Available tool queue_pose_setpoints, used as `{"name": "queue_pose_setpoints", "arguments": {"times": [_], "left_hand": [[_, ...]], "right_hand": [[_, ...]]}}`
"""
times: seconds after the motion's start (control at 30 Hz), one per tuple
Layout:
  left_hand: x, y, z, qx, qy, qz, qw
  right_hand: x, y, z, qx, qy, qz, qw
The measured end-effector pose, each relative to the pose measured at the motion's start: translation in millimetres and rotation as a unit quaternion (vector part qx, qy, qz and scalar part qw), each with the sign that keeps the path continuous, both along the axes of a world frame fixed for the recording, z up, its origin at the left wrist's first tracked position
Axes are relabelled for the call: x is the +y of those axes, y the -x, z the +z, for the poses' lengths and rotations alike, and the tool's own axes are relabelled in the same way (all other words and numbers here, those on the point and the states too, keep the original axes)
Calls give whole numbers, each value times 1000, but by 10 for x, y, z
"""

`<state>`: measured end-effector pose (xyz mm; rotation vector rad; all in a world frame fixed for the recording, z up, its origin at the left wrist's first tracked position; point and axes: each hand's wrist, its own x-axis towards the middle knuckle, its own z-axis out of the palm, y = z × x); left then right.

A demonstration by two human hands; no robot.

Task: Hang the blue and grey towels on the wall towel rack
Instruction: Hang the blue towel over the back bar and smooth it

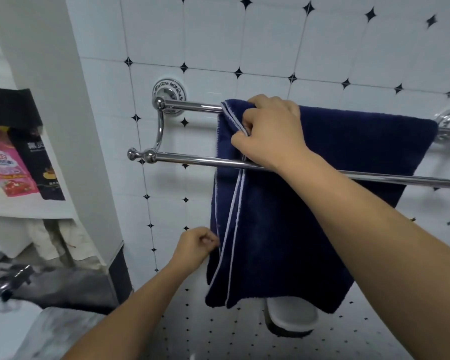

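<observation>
The blue towel [322, 203] hangs over the back rail [192, 106] of the chrome wall towel rack [159, 131] and falls down behind the front rail [192, 160]. The right hand [270, 131] is at the top left corner of the towel, and its grip pinches the folded hem with the pale trim. The left hand [195, 245] is lower, with curled fingers touching the towel's left edge; I cannot tell if its grip holds the cloth. A pink packet [11, 165] stands on a shelf at the left.
</observation>
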<state>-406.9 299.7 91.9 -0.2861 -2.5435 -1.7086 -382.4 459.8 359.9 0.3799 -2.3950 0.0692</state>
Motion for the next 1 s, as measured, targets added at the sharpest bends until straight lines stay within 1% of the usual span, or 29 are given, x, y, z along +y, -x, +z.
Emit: {"name": "queue_pose_setpoints", "arguments": {"times": [0.03,0.1,0.17,0.3,0.4,0.47,0.57,0.67,0.7,0.8,0.93,1.0], "left_hand": [[-1,-16,-106,-10,12,1,1000],[-6,-34,-210,-17,3,5,1000],[48,-42,-214,4,-25,-11,1000],[269,-138,-20,53,-94,-65,992],[314,-223,8,96,-157,-56,981],[337,-291,-47,103,-153,-48,982],[442,-378,-159,83,-116,-12,990],[501,-366,-209,74,-30,64,995],[480,-354,-216,72,-26,90,993],[339,-328,-243,56,-45,131,989],[5,-306,-208,-46,-139,122,982],[-162,-285,-159,-45,-142,117,982]], "right_hand": [[1,1,4,-1,-2,-2,1000],[-2,10,3,-1,-4,-4,1000],[-6,16,-13,1,-2,-7,1000],[-19,22,-53,9,-4,-11,1000],[-13,18,-70,5,-8,-6,1000],[-19,12,-85,6,-12,-14,1000],[-54,11,-110,4,-19,-27,999],[-61,-8,-108,-3,-22,-36,999],[-60,-10,-104,-4,-23,-37,999],[-49,-19,-100,-2,-34,-38,999],[-54,-16,-85,-10,-35,-39,999],[-51,-18,-75,-12,-33,-36,999]]}}
